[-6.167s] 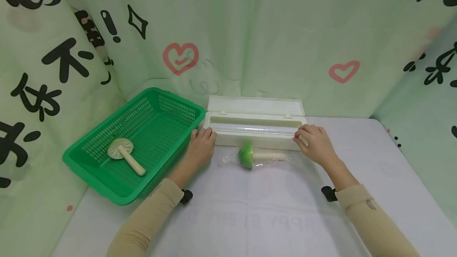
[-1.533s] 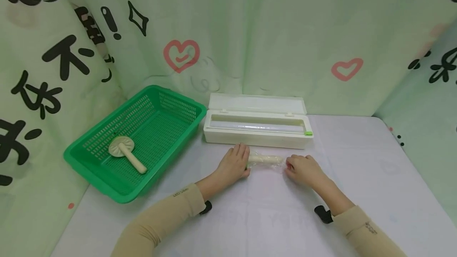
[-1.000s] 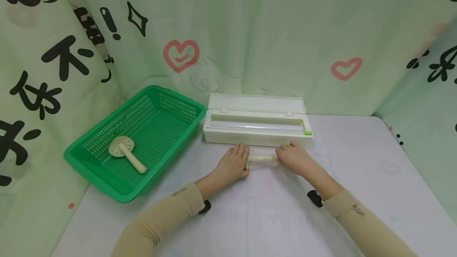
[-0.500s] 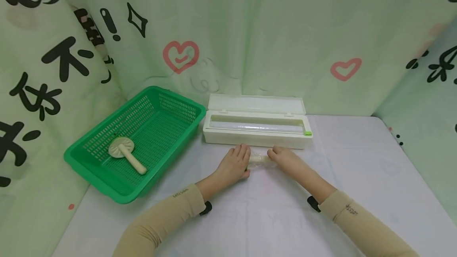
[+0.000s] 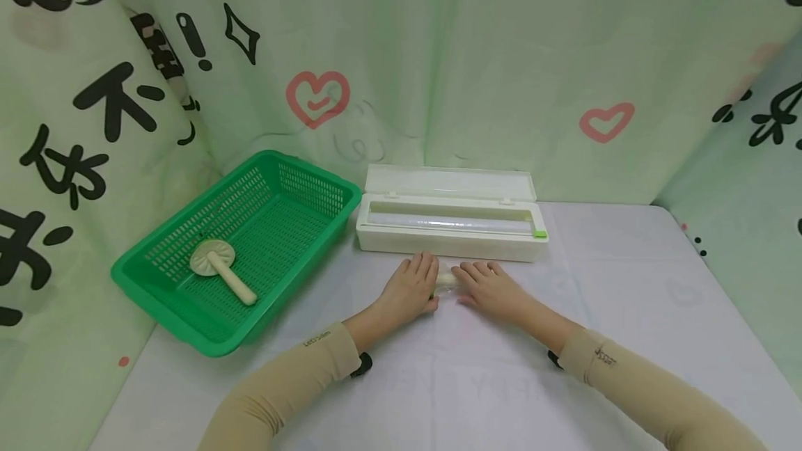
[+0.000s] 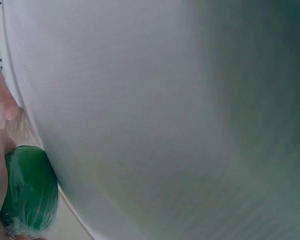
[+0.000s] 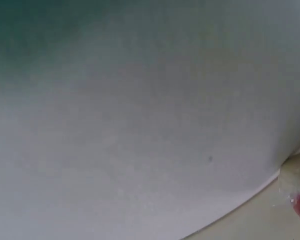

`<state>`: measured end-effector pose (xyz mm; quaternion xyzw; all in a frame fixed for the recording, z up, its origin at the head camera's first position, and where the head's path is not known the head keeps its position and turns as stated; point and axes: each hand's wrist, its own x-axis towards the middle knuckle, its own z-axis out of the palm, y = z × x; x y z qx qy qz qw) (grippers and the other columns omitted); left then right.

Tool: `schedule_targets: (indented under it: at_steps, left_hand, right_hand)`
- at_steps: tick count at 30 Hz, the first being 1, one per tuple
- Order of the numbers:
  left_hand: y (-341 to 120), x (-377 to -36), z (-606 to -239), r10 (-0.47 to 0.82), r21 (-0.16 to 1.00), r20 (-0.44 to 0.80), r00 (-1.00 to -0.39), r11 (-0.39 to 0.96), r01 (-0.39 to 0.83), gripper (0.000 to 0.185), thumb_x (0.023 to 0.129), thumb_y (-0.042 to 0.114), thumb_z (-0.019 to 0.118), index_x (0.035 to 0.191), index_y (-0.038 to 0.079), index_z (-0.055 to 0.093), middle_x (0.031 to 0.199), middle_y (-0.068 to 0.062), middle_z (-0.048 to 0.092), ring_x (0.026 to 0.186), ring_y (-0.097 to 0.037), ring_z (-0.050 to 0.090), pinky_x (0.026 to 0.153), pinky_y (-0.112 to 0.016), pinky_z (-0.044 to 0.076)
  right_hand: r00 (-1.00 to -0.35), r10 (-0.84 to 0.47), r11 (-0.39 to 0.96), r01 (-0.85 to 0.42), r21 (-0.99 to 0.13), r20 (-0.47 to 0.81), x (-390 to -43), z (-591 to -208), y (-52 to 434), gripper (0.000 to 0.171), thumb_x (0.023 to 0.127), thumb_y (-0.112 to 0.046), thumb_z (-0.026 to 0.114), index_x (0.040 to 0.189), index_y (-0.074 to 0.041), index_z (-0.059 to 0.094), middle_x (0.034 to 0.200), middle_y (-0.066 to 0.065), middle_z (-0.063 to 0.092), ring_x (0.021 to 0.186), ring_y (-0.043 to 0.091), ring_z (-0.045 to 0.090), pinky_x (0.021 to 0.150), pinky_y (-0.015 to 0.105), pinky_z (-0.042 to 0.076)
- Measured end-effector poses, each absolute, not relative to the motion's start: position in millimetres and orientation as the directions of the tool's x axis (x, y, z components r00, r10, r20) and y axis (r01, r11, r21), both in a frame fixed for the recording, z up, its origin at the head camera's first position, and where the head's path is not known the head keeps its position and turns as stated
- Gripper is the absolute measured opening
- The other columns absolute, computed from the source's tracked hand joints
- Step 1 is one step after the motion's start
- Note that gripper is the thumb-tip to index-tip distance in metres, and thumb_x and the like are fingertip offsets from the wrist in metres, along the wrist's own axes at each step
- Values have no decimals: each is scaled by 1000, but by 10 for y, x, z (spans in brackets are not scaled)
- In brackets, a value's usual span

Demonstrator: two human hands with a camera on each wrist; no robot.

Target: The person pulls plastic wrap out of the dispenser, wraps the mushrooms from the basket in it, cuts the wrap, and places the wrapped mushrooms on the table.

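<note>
Green printed curtains ring a white-clothed table (image 5: 626, 312), where a rigid perforated green basket (image 5: 156, 291) holds a cream mushroom toy (image 5: 216, 268) beside an open cling-film box (image 5: 451, 246). Between them, the left hand (image 5: 410, 289) cups the glossy green cap of the film-wrapped mushroom (image 5: 445, 278) while the right hand (image 5: 491, 289) presses flat on its stem. Wrapping looks nearly finished; smoothing loose film likely comes next.

A makeshift recording booth: pale green printed curtains (image 5: 476, 54) with hearts and black characters enclose a white-covered table (image 5: 626, 339) holding a green basket (image 5: 188, 319) and cling-film dispenser (image 5: 447, 239)
</note>
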<state>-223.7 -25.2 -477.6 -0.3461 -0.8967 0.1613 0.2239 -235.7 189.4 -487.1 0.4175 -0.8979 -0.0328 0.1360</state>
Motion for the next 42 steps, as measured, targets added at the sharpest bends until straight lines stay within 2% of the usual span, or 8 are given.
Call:
schedule_targets:
  at_steps: [5, 9, 13, 17, 21, 25, 30, 42]
  left_hand:
    - [-252, -2252, -4765, 674, -387, 249, -695, 727, 567, 68, 82, 53, 50, 122, 0, 41, 110, -8, 43, 97, -18, 45, 78, -25, 42]
    - [-250, -2260, -4766, 655, -358, 222, -723, 744, 564, 68, 84, 53, 49, 124, 0, 41, 112, -8, 43, 99, -18, 45, 80, -25, 43]
    - [-251, -2258, -4771, 648, -358, 224, -728, 749, 557, 66, 85, 54, 48, 123, 0, 41, 112, -8, 44, 98, -18, 45, 80, -25, 43]
    - [-262, -2261, -4775, 658, -361, 267, -704, 746, 560, 67, 83, 55, 50, 120, 0, 42, 109, -8, 44, 95, -17, 45, 77, -24, 44]
    - [-266, -2252, -4770, 666, -363, 280, -691, 740, 566, 71, 81, 59, 51, 120, 0, 42, 108, -8, 44, 95, -18, 45, 75, -24, 44]
    - [-267, -2241, -4769, 666, -379, 276, -693, 738, 558, 73, 81, 60, 50, 121, 0, 42, 108, -9, 44, 95, -18, 45, 76, -24, 44]
    - [-274, -2239, -4780, 663, -395, 288, -691, 740, 544, 72, 82, 59, 51, 122, -1, 43, 108, -9, 44, 95, -17, 45, 76, -23, 44]
    - [-294, -2253, -4824, 643, -363, 323, -695, 762, 537, 70, 78, 59, 55, 115, 0, 44, 104, -8, 45, 90, -17, 46, 71, -22, 44]
  right_hand:
    - [-638, -756, 652, -718, 243, 144, -2441, -4964, 1779, 54, 89, -41, 51, 126, -2, 46, 108, 9, 55, 96, 24, 53, 73, 40, 43]
    - [-628, -767, 640, -730, 241, 135, -2488, -4939, 1711, 49, 90, -35, 52, 125, -1, 45, 101, 9, 55, 93, 23, 55, 67, 38, 46]
    - [-587, -795, 606, -773, 187, 152, -2504, -4874, 1686, 37, 87, -21, 59, 115, 0, 45, 90, 10, 53, 77, 22, 55, 55, 30, 47]
    - [-542, -817, 576, -790, 213, 197, -2512, -4866, 1681, 30, 82, -13, 61, 102, -2, 42, 80, 7, 47, 61, 17, 48, 41, 24, 38]
    - [-538, -817, 576, -777, 255, 206, -2509, -4869, 1672, 27, 86, -18, 58, 102, -2, 43, 80, 7, 47, 61, 17, 49, 42, 25, 40]
    - [-569, -800, 600, -770, 219, 191, -2482, -4853, 1654, 40, 87, -29, 56, 113, -1, 45, 85, 8, 50, 67, 21, 52, 50, 30, 46]
    - [-600, -776, 630, -757, 176, 194, -2465, -4819, 1592, 57, 79, -32, 59, 120, 4, 44, 79, 9, 54, 61, 21, 53, 50, 31, 45]
    - [-650, -733, 672, -648, 359, 199, -2468, -4850, 1462, 27, 79, -22, 68, 85, -3, 49, 65, 4, 52, 48, 11, 43, 40, 21, 36]
